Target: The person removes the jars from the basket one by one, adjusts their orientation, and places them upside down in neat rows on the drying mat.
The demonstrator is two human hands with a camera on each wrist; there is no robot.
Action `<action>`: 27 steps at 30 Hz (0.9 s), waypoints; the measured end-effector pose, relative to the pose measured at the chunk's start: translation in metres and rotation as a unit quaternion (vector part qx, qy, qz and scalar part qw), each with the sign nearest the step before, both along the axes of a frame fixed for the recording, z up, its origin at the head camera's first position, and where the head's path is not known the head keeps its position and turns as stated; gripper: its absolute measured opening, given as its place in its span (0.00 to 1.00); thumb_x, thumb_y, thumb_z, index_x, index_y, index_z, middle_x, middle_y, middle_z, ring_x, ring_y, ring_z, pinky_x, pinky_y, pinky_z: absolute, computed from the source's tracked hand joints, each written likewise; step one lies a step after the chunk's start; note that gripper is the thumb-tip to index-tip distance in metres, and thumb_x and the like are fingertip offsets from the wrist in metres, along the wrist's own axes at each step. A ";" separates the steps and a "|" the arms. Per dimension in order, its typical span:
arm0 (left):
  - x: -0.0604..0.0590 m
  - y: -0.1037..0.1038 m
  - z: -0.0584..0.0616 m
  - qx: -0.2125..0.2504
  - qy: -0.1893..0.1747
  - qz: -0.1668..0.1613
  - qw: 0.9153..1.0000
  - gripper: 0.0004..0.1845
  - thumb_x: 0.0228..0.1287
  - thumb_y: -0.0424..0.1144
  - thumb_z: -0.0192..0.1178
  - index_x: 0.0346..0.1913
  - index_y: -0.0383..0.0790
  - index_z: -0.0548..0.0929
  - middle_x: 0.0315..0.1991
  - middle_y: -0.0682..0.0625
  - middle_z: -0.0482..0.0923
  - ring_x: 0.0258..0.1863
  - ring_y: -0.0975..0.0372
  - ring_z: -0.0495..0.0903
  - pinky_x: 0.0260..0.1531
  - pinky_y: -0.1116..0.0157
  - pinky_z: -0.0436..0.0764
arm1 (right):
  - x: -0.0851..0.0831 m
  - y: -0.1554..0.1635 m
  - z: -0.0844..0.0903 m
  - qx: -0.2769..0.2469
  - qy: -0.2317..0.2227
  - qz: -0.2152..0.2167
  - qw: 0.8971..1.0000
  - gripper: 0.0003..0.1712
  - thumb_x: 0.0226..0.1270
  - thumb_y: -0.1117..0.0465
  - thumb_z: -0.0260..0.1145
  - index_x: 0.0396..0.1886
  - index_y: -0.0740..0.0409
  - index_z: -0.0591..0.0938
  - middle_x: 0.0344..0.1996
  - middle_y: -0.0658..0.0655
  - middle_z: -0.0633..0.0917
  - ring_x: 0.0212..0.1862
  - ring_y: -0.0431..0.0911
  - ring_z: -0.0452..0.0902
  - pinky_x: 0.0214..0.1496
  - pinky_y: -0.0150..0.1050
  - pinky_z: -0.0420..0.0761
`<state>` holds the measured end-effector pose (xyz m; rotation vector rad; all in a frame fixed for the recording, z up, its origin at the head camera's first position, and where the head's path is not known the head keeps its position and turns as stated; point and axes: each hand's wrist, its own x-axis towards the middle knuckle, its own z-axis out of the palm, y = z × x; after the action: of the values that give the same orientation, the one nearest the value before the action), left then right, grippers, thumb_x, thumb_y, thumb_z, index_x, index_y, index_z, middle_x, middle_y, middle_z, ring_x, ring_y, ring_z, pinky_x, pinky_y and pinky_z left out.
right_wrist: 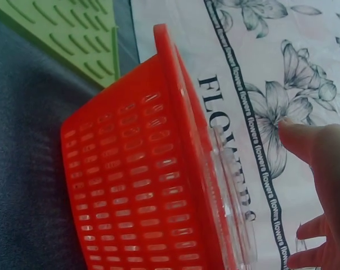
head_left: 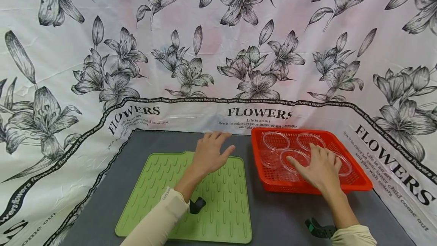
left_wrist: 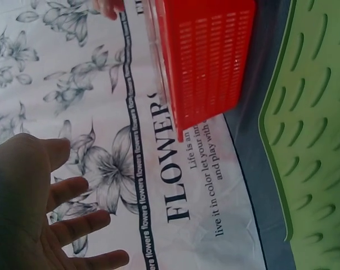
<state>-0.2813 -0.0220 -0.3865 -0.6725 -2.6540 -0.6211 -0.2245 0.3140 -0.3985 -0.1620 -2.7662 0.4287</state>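
A red slotted basket [head_left: 355, 185] sits on the dark table at the right and holds several clear round plastic dishes [head_left: 275, 140]. My right hand [head_left: 319, 168] reaches into it with fingers spread, fingertips touching one clear dish [head_left: 294, 159]. My left hand [head_left: 209, 151] hovers open over the far edge of a green ridged silicone mat [head_left: 222, 204], holding nothing. The left wrist view shows the open left hand [left_wrist: 40, 216] before the floral cloth, with the basket [left_wrist: 206, 56] beyond. The right wrist view shows the basket's side wall [right_wrist: 136, 191] and the right hand's fingers [right_wrist: 322, 152] above its rim.
A floral cloth printed FLOWERS [head_left: 218, 48] rises behind the dark grey table [head_left: 283, 215] and on both sides. The mat lies left of the basket with a strip of bare table between. A dark wrist strap [head_left: 319, 229] shows near the right sleeve.
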 end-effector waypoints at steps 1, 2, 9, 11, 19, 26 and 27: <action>0.000 0.002 -0.001 0.001 -0.001 -0.001 1.000 0.26 0.76 0.59 0.52 0.71 0.56 0.75 0.68 0.49 0.75 0.67 0.47 0.72 0.59 0.40 0.76 | -0.001 0.001 -0.001 0.001 -0.002 -0.002 1.000 0.63 0.61 0.23 0.59 0.76 0.71 0.61 0.69 0.80 0.64 0.65 0.77 0.55 0.64 0.78 0.51; 0.001 0.004 -0.001 0.001 -0.002 -0.002 1.000 0.26 0.76 0.59 0.52 0.71 0.56 0.75 0.68 0.50 0.75 0.68 0.47 0.71 0.60 0.40 0.76 | -0.001 0.001 -0.003 0.003 -0.004 -0.003 1.000 0.64 0.60 0.22 0.60 0.76 0.71 0.60 0.69 0.80 0.63 0.65 0.77 0.54 0.64 0.78 0.51; 0.000 0.015 -0.005 0.000 -0.002 -0.005 1.000 0.27 0.76 0.60 0.52 0.71 0.56 0.74 0.69 0.50 0.74 0.69 0.47 0.71 0.61 0.40 0.75 | -0.002 0.005 -0.010 -0.001 -0.023 -0.004 1.000 0.68 0.56 0.20 0.60 0.77 0.70 0.58 0.70 0.80 0.60 0.68 0.77 0.50 0.65 0.80 0.48; 0.000 0.018 -0.006 0.000 0.001 -0.004 1.000 0.26 0.76 0.60 0.52 0.71 0.57 0.74 0.68 0.51 0.75 0.69 0.47 0.71 0.61 0.41 0.76 | -0.002 0.005 -0.011 -0.003 -0.028 -0.003 1.000 0.69 0.56 0.19 0.61 0.77 0.69 0.58 0.71 0.80 0.60 0.69 0.77 0.49 0.66 0.80 0.47; 0.003 0.025 -0.008 0.009 -0.018 -0.004 1.000 0.26 0.75 0.60 0.52 0.71 0.57 0.74 0.69 0.51 0.74 0.70 0.48 0.70 0.62 0.41 0.75 | -0.004 0.011 -0.020 0.002 -0.055 0.002 0.998 0.71 0.53 0.18 0.61 0.75 0.72 0.60 0.71 0.80 0.59 0.71 0.78 0.46 0.66 0.82 0.45; 0.007 0.033 -0.010 0.002 -0.030 -0.001 1.000 0.27 0.76 0.61 0.51 0.72 0.60 0.73 0.70 0.53 0.73 0.70 0.49 0.70 0.63 0.43 0.75 | -0.006 0.013 -0.027 0.002 -0.064 0.004 0.998 0.72 0.52 0.17 0.61 0.75 0.72 0.60 0.71 0.80 0.59 0.70 0.79 0.46 0.66 0.82 0.45; 0.007 0.034 -0.011 0.001 -0.031 0.000 1.000 0.27 0.76 0.61 0.50 0.72 0.60 0.73 0.70 0.53 0.73 0.70 0.49 0.70 0.63 0.43 0.75 | -0.007 0.013 -0.028 0.001 -0.064 0.004 0.998 0.71 0.52 0.17 0.61 0.75 0.72 0.61 0.71 0.80 0.59 0.70 0.79 0.46 0.66 0.82 0.45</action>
<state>-0.2740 0.0118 -0.3972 -0.6641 -2.7099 -0.6561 -0.2312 0.3272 -0.4265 -0.1839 -2.8934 0.4329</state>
